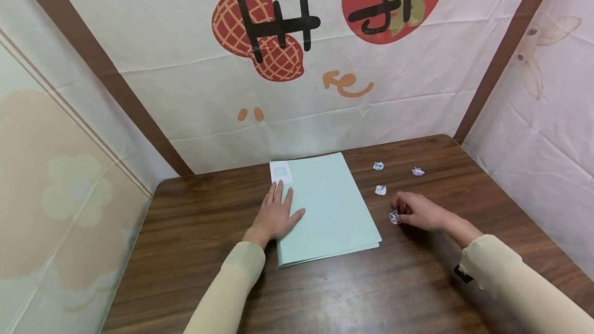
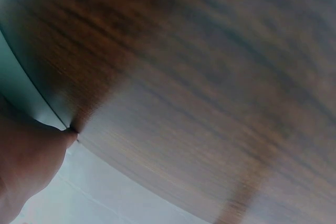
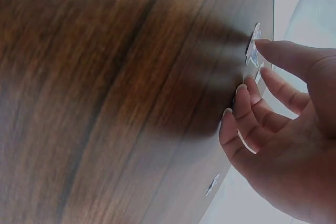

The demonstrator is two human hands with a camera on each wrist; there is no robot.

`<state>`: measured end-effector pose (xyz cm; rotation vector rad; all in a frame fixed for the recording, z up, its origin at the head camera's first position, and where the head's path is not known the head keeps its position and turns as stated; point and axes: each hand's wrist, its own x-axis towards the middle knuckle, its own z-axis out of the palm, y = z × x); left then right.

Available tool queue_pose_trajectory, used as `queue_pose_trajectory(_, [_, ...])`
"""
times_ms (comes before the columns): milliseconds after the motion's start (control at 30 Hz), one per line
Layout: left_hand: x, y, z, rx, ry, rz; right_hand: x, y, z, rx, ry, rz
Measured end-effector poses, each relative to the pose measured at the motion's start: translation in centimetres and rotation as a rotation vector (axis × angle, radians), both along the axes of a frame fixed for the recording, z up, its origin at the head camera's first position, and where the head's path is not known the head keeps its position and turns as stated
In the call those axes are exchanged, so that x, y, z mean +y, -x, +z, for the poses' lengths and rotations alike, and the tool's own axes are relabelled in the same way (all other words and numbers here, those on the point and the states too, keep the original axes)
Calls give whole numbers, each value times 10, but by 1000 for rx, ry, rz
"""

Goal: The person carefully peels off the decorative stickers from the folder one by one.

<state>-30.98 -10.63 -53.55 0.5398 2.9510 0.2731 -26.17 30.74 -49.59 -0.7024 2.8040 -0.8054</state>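
Observation:
A pale green folder (image 1: 327, 205) lies on the table, with a white label (image 1: 281, 171) at its upper left corner. My left hand (image 1: 277, 215) rests on the folder's left side, fingers spread, their tips just below the label. Part of that hand (image 2: 31, 161) shows at the edge of the left wrist view. Right of the folder, the thumb of my right hand (image 1: 419, 211) touches a small purple-blue sticker (image 1: 394, 217). In the right wrist view the thumb overlaps this sticker (image 3: 253, 51), while the loosely bent fingers (image 3: 244, 111) stand apart from the thumb.
Beyond the right hand lie three more small cut-out stickers: an upper one (image 1: 378, 166), a lower one (image 1: 380, 189) and one farther right (image 1: 418, 171). The brown wood-grain table (image 1: 195, 251) meets a printed white cloth wall (image 1: 223, 143) at the back.

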Motion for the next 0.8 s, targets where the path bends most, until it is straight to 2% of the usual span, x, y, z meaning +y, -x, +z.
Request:
queue_pose_trajectory(400, [-2, 0, 0, -2, 6, 7, -3, 0, -1, 53, -27, 19])
queue_pose_trajectory(800, [-2, -1, 2, -20, 2, 6, -3, -2, 0, 43, -23, 11])
